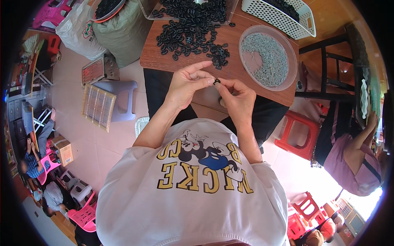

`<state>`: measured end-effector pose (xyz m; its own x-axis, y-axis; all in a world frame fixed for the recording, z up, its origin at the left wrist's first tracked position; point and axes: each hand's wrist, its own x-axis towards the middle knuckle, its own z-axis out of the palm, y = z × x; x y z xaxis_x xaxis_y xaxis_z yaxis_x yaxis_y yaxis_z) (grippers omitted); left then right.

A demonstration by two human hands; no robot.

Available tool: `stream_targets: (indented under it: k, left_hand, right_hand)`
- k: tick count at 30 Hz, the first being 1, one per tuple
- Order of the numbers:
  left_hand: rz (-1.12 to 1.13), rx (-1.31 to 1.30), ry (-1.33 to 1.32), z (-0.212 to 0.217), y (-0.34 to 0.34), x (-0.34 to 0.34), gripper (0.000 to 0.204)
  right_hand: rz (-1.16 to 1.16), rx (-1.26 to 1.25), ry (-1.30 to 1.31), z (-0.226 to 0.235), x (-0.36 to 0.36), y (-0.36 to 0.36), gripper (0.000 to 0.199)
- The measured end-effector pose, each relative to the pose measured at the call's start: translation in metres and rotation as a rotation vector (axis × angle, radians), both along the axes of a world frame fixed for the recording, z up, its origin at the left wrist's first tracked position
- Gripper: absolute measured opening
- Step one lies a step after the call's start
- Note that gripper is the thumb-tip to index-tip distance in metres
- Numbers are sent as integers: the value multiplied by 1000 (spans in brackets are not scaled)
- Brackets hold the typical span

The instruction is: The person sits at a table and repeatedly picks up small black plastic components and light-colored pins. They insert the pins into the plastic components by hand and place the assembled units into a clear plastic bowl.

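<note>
The small black part (216,81) was pinched between the fingertips of both hands, just in front of the near edge of the wooden tabletop (246,80). It was too small in this view to tell its long axis or which way it pointed. The left hand (188,84) was closed on the part from the left with thumb and forefinger, its remaining fingers extended toward the tabletop. The right hand (237,97) was clamped on the same part from the right, so the two hands met at the part.

On the tabletop, beyond the hands, lay a loose pile of black parts (191,35) of like kind, spreading from a clear rectangular tray (147,11) at the far edge. To the right of the pile stood a clear round bowl (289,53) holding small grey metal pieces (266,57) arranged in a ring, with part of the bowl floor bare. At the far right corner of the tabletop sat a white perforated basket (275,16) containing more dark parts. Left of the tabletop stood a filled woven sack (119,37).
</note>
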<state>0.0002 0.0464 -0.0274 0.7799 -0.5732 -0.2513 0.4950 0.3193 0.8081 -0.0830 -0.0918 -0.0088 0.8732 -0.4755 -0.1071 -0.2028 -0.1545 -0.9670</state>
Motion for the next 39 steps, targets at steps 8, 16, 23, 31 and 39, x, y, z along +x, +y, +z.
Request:
stream_targets:
  k: [8,16,23,31,39]
  left_hand:
    - [-41,64,-22,-10,5,-2,50]
    - [30,109,-32,-17,14,-4,50]
    - [91,617,-668,-20,-11,18,22]
    - [-23,921,-1419,-24,-63,31,22]
    - [-56,812,-1480,-33,-68,34,21]
  right_hand:
    - [13,55,39,-6,-2,4,14]
    - [21,182,18,-23,-1,5,13]
    - [-134,222,-112,-19,-5,-15,11]
    - [-223,296,-164,-12,-20,-32,11]
    - [-220,377,-145,-15,-17,-40,11]
